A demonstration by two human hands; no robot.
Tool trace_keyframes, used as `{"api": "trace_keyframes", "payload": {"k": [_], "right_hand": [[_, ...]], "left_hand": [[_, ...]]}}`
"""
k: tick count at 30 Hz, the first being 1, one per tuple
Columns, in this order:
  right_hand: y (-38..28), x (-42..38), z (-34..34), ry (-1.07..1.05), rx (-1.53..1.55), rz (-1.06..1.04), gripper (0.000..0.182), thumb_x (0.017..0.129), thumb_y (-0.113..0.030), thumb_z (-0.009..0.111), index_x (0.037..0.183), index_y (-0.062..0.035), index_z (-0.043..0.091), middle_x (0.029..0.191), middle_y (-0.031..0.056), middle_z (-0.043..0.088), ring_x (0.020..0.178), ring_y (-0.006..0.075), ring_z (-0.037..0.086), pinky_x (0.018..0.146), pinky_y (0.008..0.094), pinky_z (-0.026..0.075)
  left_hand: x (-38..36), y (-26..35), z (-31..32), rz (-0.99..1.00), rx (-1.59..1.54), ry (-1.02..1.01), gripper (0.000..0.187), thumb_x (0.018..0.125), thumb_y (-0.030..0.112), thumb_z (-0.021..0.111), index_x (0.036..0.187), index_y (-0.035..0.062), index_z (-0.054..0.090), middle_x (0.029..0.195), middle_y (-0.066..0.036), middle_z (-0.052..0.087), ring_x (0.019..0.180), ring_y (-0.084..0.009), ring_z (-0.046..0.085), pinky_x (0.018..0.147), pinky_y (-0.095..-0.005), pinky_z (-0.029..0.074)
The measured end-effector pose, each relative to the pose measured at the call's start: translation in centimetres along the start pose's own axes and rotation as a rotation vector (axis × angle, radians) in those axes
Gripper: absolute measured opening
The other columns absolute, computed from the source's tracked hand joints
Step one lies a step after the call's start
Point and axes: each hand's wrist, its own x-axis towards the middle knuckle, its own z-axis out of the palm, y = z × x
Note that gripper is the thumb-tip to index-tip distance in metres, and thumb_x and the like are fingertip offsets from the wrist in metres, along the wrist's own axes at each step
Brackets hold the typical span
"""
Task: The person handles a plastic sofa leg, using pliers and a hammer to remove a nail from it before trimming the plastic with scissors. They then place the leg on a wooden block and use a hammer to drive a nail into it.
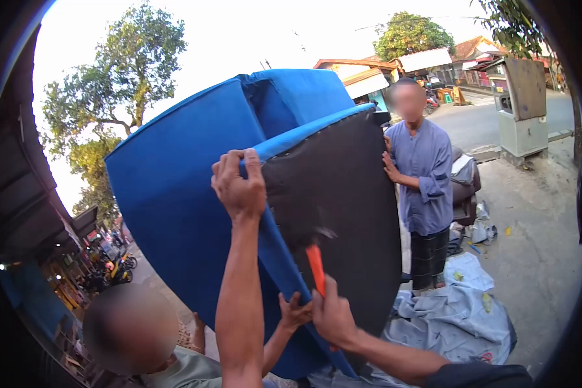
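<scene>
Chair: I see a blue upholstered armchair [187, 194] tipped up on its side, filling the middle of the head view, its underside turned toward me.
Underside: a black cloth panel [343, 213] covers the chair's base, edged by blue piping along its top and left border.
Left hand: my left hand [239, 184] is raised and its fingers curl over the blue edge where fabric meets black cloth; it grips the chair rim.
Right hand: my right hand [333, 313] is closed around the orange handle of a hammer [315, 262], low against the black panel.
Hammer head: it is blurred against the dark cloth, so I cannot tell whether it touches the panel.
Third hand: another person's hand [293, 312] rests on the blue edge just beside my right hand; that person [136, 336] crouches below at the lower left, in a pale green shirt.
Standing helper: a person in a blue-grey shirt [423, 174] stands at the chair's right side, one hand on the edge of the black panel.
Ground: grey sheeting [452, 317] lies crumpled on the concrete under and right of the chair.
Surroundings: a grey utility cabinet [522, 110] stands by the road behind; trees and rooftops are beyond.
Writing: I can read no brand, label or lettering anywhere.
</scene>
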Motion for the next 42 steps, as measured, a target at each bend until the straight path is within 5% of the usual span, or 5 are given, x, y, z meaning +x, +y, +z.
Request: {"api": "trace_keyframes", "payload": {"k": [11,13,22,31,42], "right_hand": [[10.2,-11.0,-11.3,0.100,-0.265,0.004,0.036,0.098,-0.016,0.061,0.130,-0.0034,0.050,0.068,0.0226,0.063,0.064,0.0410,0.068,0.056,0.0491,0.051],[15.0,-19.0,-16.2,-0.078,-0.471,0.316,0.036,0.096,-0.019,0.062,0.127,-0.0040,0.053,0.070,0.0232,0.065,0.067,0.0434,0.067,0.059,0.0511,0.052],[19.8,-52.4,-31.7,0.029,-0.460,1.490,0.025,0.098,-0.023,0.058,0.104,0.0002,0.065,0.065,0.0101,0.061,0.061,0.0228,0.067,0.055,0.0411,0.051],[30.1,-27.5,-51.5,0.438,-0.485,1.034,0.032,0.099,-0.042,0.065,0.095,-0.0103,0.068,0.071,-0.0039,0.056,0.063,0.0082,0.050,0.060,0.0272,0.041],[41.8,-35.5,-68.8,0.605,-0.812,-0.059,0.027,0.102,-0.032,0.059,0.097,-0.0066,0.065,0.080,0.0049,0.061,0.073,0.0159,0.058,0.074,0.0340,0.048]], "left_hand": [[1.2,-5.7,0.4,0.093,-0.103,-0.038,0.024,0.102,0.019,0.060,0.122,0.0086,0.068,0.117,-0.013,0.065,0.110,-0.0290,0.062,0.093,-0.0389,0.050],[3.0,-11.5,0.6,0.638,0.560,-0.100,0.045,0.098,0.040,0.067,0.124,0.0036,0.065,0.123,-0.016,0.063,0.114,-0.0327,0.060,0.102,-0.0397,0.045],[-7.7,-1.9,-1.4,0.218,0.125,-0.075,0.054,0.097,0.032,0.064,0.136,-0.0034,0.052,0.137,-0.021,0.056,0.125,-0.0329,0.056,0.109,-0.0416,0.041],[-64.8,18.7,3.1,-1.243,-0.408,-0.879,0.012,0.098,0.006,0.058,0.106,-0.0005,0.064,0.093,-0.006,0.063,0.089,-0.0161,0.061,0.082,-0.0314,0.050],[-122.2,29.5,7.0,-0.918,-0.308,-1.771,0.019,0.095,0.020,0.064,0.101,0.0055,0.074,0.082,-0.011,0.074,0.077,-0.0241,0.072,0.074,-0.0366,0.054]]}}
